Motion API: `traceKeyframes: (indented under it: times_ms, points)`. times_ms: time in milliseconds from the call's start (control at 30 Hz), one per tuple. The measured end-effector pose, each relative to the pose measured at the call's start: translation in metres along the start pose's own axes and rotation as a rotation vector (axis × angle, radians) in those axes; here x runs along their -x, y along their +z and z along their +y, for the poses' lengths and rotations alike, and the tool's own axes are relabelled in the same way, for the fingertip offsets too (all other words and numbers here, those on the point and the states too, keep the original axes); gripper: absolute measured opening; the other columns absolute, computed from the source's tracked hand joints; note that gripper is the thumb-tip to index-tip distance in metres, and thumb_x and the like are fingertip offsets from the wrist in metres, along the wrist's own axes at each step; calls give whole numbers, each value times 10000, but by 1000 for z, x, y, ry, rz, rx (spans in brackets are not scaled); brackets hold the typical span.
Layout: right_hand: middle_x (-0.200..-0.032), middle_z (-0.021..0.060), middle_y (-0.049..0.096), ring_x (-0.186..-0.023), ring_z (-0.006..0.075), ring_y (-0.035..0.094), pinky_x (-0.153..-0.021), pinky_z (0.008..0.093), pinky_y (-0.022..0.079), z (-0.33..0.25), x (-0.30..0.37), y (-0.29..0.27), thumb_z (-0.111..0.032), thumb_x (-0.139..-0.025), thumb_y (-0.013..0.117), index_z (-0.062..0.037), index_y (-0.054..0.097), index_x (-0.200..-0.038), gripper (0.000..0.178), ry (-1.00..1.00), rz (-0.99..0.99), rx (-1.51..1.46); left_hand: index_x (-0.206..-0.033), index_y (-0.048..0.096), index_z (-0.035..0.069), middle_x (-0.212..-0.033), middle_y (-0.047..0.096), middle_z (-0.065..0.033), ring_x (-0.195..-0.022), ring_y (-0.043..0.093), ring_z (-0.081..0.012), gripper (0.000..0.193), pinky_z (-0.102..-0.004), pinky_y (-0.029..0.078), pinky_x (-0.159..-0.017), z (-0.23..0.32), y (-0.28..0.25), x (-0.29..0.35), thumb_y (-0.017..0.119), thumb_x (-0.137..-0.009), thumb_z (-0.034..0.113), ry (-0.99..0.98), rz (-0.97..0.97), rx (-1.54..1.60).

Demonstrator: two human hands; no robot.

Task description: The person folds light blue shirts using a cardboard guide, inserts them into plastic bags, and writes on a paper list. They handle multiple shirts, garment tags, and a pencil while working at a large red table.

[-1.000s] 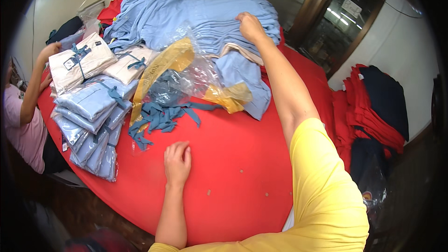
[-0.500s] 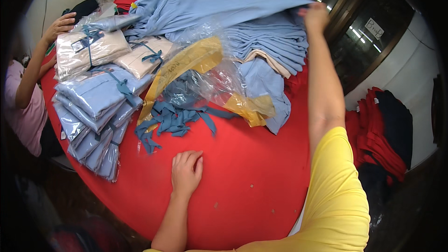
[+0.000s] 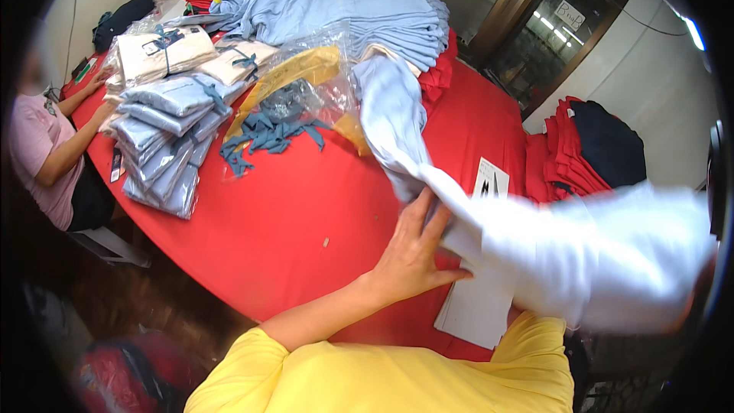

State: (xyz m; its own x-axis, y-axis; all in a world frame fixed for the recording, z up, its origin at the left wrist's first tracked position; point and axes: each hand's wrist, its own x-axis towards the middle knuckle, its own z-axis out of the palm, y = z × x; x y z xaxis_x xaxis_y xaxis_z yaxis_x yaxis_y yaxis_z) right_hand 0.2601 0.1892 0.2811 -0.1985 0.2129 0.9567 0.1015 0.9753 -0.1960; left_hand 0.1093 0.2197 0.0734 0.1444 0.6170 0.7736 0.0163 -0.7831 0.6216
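A long piece of light blue cloth (image 3: 474, 218), seemingly a garment, stretches from beside the stack across to the far right, smeared by motion. My left hand (image 3: 413, 248) is at its near edge, fingers spread and fingertips touching the cloth, thumb stretched out to the right. Of my right hand (image 3: 701, 284) only a blurred edge shows at the far right, behind the raised end of the cloth that it holds up; its fingers are hidden. The stack of folded light blue garments (image 3: 344, 15) lies at the far side of the red-covered table (image 3: 306, 222).
Bagged, ribbon-tied packs (image 3: 164, 115) are piled at left, beside a seated person (image 3: 53, 138) in pink. Blue-green fabric strips (image 3: 267, 134) and a clear plastic bag (image 3: 329, 92) lie mid-table. White cards (image 3: 478, 306) lie under the cloth. Red and navy garments (image 3: 573, 149) are stacked at right.
My right hand has swept from the top of the stack to the far right, pulling the cloth along. My left hand has moved right to the cloth. The view has shifted.
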Motion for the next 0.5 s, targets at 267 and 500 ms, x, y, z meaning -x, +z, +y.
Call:
traceKeyframes:
  times_ms: [267, 500]
  points:
    - [-1250, 172, 533, -1122, 250, 543, -962, 362, 434, -74, 74, 5, -163, -944, 536, -7, 534, -1113, 230, 101, -17, 19, -1033, 653, 46, -893, 643, -96, -831, 579, -224, 332, -355, 451, -737, 40, -80, 32, 747, -754, 200, -32, -831, 350]
    - [-1286, 136, 513, -1148, 235, 519, -982, 345, 404, 70, 123, 5, -180, -911, 604, -32, 521, -1230, 362, 893, -32, 486, -903, 633, -18, -754, 600, -8, -701, 561, -97, 190, -243, 464, -668, 21, -231, 20, 701, -825, 142, -575, -190, -70]
